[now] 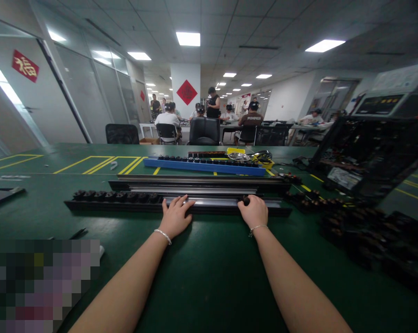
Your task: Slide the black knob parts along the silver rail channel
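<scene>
A long black rail (209, 210) with a shiny inner channel lies crosswise on the green table. Several small black knobbly parts (108, 196) sit in a row along its left half. My left hand (176, 215) rests on the rail at the right end of that row, fingers spread over the channel. Farther right, my right hand (254, 212) is closed at the channel, its fingers around a small black part (245, 200) that they partly hide. Just behind lies another black rail (202, 179), its channel showing no such parts.
A blue rail (202, 165) filled with black parts lies farther back, near a yellow tray (236, 151). Dark parts (365, 231) are heaped at the right, before an opened electronic device (351, 157). People sit at tables beyond the black chair (205, 132).
</scene>
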Motion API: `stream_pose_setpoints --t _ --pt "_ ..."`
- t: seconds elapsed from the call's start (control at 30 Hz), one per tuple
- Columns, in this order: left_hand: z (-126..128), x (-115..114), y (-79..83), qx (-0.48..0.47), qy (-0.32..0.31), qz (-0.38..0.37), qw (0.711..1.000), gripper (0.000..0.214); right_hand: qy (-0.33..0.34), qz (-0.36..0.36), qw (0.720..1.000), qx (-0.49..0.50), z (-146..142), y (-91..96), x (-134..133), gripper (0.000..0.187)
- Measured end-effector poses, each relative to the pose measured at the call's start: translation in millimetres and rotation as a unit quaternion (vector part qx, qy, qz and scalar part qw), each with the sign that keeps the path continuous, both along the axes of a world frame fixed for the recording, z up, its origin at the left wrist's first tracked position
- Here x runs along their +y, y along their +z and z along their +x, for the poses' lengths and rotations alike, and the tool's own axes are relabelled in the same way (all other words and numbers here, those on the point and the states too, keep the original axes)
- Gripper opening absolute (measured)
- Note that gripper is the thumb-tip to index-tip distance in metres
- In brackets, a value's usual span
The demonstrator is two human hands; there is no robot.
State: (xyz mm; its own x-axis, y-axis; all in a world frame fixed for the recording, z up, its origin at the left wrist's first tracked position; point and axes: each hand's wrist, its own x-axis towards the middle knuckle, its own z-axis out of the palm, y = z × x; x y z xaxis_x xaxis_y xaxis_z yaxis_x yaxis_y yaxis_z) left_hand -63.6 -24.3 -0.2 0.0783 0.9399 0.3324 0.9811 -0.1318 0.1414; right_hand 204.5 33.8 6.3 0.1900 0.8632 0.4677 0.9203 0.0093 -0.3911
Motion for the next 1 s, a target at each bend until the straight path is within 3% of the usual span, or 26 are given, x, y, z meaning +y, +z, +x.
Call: stream_pose_setpoints --t 0.47,0.7,1.0 --pt "0 -1 2.4 0.001 0.004 -0.011 1.0 0.048 0.013 0.011 1.0 0.01 2 -0.6 0 0.026" --pt "-1 0 0.6 0.0 -0.003 -0.005 1.0 0.048 -0.033 0.004 0.999 0.001 12 -1.2 2 0.028" --pt "1 -2 2.8 -0.002 0.003 -0.009 1.0 0.047 -0.029 0.014 0.999 -0.001 15 -3.9 3 0.025"
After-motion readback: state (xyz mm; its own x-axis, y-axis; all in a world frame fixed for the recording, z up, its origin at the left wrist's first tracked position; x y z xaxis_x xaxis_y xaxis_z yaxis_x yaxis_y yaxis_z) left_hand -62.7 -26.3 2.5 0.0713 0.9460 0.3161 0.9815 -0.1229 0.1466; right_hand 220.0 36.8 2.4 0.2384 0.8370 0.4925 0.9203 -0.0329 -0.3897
